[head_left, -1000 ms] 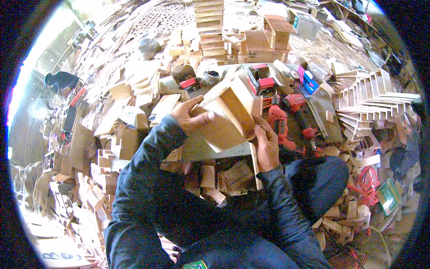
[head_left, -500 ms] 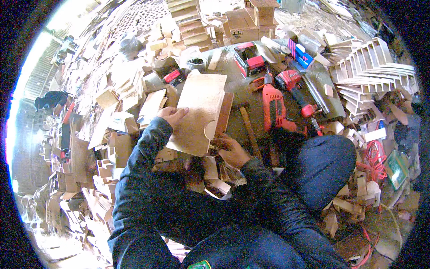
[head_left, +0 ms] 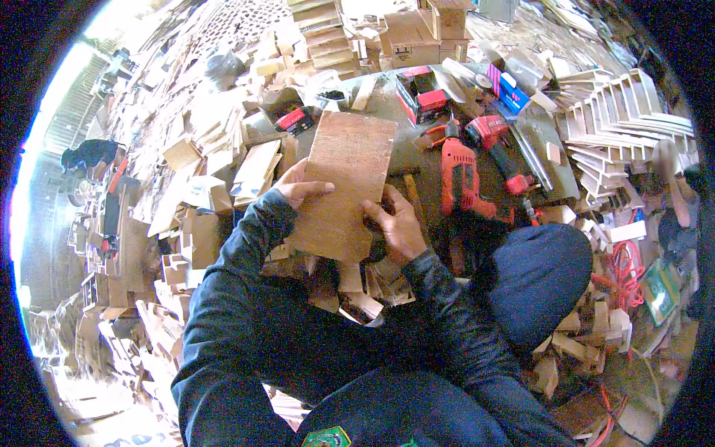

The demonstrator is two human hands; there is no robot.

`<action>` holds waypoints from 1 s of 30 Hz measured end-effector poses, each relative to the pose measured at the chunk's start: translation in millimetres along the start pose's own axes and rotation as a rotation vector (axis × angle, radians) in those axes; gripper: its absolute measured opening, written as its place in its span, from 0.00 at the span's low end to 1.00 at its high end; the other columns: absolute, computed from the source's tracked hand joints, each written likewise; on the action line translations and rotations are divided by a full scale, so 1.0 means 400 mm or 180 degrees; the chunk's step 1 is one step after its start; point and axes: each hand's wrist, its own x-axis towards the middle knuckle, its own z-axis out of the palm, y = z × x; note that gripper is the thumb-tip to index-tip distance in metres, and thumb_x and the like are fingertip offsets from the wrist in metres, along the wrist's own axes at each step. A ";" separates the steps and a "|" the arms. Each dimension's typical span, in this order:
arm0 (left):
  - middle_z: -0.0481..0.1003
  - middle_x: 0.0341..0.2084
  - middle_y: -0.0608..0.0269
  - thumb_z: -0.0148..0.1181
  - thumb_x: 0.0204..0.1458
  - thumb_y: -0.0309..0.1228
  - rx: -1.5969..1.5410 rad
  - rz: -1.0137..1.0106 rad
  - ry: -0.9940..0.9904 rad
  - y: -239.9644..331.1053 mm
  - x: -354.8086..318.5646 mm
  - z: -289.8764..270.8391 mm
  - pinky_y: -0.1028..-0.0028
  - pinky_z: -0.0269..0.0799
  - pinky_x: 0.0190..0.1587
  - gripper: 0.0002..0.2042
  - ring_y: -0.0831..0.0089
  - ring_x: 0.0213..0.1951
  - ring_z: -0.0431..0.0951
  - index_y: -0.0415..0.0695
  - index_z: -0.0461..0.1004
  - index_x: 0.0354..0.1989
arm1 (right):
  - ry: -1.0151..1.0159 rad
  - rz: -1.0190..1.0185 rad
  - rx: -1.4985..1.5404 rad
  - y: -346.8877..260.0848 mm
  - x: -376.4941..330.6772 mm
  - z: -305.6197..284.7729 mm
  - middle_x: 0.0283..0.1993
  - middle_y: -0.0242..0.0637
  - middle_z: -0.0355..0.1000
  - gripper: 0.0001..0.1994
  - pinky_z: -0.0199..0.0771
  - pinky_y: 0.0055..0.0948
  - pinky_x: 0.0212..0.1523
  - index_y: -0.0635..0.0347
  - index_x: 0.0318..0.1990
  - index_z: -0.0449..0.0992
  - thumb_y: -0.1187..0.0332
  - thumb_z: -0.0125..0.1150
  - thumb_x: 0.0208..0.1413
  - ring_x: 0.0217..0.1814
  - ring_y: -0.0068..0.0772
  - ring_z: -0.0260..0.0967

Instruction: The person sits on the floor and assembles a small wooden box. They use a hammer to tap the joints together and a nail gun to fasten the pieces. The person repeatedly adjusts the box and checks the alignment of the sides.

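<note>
A thin, brownish rectangular plywood panel (head_left: pixel 348 182) is held up in front of me, its broad face turned toward me. My left hand (head_left: pixel 302 186) grips its left edge, with the thumb lying across the face. On the right edge, my right hand (head_left: pixel 397 226) pinches the panel between thumb and fingers; those fingers are partly hidden behind it. Whether a second board lies behind the panel I cannot tell. Just past my right hand, a hammer (head_left: pixel 412 195) is mostly covered. To the right of it lies a red power drill (head_left: pixel 459 179).
A second red power tool (head_left: pixel 488 134), red-and-black boxes (head_left: pixel 421 97) and a blue box (head_left: pixel 509 91) sit on the work surface. Stacked wooden frames (head_left: pixel 607 112) stand at right, near coiled red cord (head_left: pixel 627 264). Wood offcuts (head_left: pixel 257 167) pile up at left.
The pale, notched board face has given way to a browner panel face. My right hand has moved up from the lower corner to the right edge.
</note>
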 end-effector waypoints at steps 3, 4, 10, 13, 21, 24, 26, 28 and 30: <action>0.75 0.50 0.57 0.63 0.48 0.23 -0.0973 -0.0125 -0.0214 0.043 -0.035 0.032 0.62 0.71 0.57 0.25 0.63 0.51 0.76 0.41 0.67 0.58 | -0.0167 -0.0096 0.0098 -0.029 -0.022 -0.005 0.55 0.36 0.73 0.22 0.67 0.34 0.59 0.63 0.60 0.68 0.71 0.60 0.58 0.56 0.33 0.70; 0.75 0.51 0.57 0.62 0.48 0.22 -0.1176 -0.0300 -0.0183 0.057 -0.047 0.037 0.61 0.70 0.58 0.26 0.62 0.52 0.76 0.41 0.67 0.59 | -0.0214 -0.0048 0.0363 -0.040 -0.031 -0.009 0.56 0.36 0.73 0.22 0.66 0.33 0.60 0.63 0.60 0.67 0.72 0.60 0.58 0.57 0.32 0.69; 0.71 0.57 0.54 0.60 0.45 0.19 -0.0792 -0.0289 -0.0998 0.100 -0.100 0.048 0.60 0.65 0.62 0.31 0.60 0.58 0.71 0.41 0.65 0.63 | -0.0353 0.0061 0.0388 -0.090 -0.077 -0.033 0.60 0.37 0.69 0.23 0.64 0.36 0.62 0.63 0.62 0.64 0.71 0.57 0.59 0.62 0.34 0.65; 0.70 0.59 0.55 0.61 0.42 0.17 -0.0183 0.0159 -0.1282 0.100 -0.117 0.061 0.61 0.61 0.64 0.34 0.61 0.62 0.67 0.41 0.64 0.63 | -0.0504 -0.0061 0.0635 -0.093 -0.087 -0.047 0.61 0.38 0.68 0.24 0.63 0.36 0.63 0.63 0.63 0.63 0.71 0.57 0.59 0.63 0.36 0.64; 0.72 0.55 0.57 0.65 0.52 0.23 0.0405 0.0898 -0.0723 0.162 -0.147 0.161 0.65 0.69 0.58 0.30 0.68 0.55 0.73 0.41 0.61 0.64 | 0.0099 -0.0441 0.0959 -0.119 -0.083 -0.053 0.57 0.36 0.71 0.19 0.68 0.35 0.58 0.61 0.60 0.68 0.71 0.56 0.61 0.57 0.34 0.69; 0.75 0.51 0.55 0.64 0.55 0.29 0.0683 0.0706 -0.0340 0.172 -0.110 0.192 0.67 0.73 0.54 0.25 0.69 0.50 0.76 0.38 0.64 0.61 | 0.0544 -0.0397 0.0221 -0.181 -0.078 -0.052 0.49 0.33 0.73 0.15 0.69 0.30 0.52 0.62 0.55 0.71 0.70 0.54 0.62 0.49 0.29 0.70; 0.77 0.47 0.55 0.62 0.58 0.33 0.0929 0.0957 0.0019 0.166 -0.072 0.194 0.69 0.74 0.51 0.22 0.69 0.48 0.77 0.35 0.67 0.56 | 0.0656 -0.0398 0.0230 -0.228 -0.077 -0.050 0.43 0.29 0.74 0.12 0.68 0.26 0.49 0.63 0.50 0.73 0.70 0.52 0.61 0.45 0.25 0.70; 0.76 0.48 0.55 0.59 0.59 0.37 0.0041 0.1209 0.1003 0.177 -0.027 0.162 0.70 0.72 0.52 0.21 0.69 0.49 0.76 0.35 0.68 0.55 | 0.0823 -0.0712 -0.0086 -0.287 -0.060 -0.075 0.44 0.31 0.74 0.13 0.68 0.27 0.48 0.62 0.48 0.75 0.67 0.57 0.59 0.45 0.25 0.70; 0.71 0.55 0.53 0.56 0.61 0.41 0.0049 0.2070 0.1769 0.177 0.000 0.152 0.71 0.65 0.58 0.25 0.68 0.57 0.70 0.36 0.64 0.61 | 0.1248 -0.0729 0.0046 -0.326 -0.026 -0.102 0.40 0.29 0.74 0.10 0.67 0.26 0.45 0.60 0.42 0.77 0.66 0.59 0.55 0.40 0.25 0.69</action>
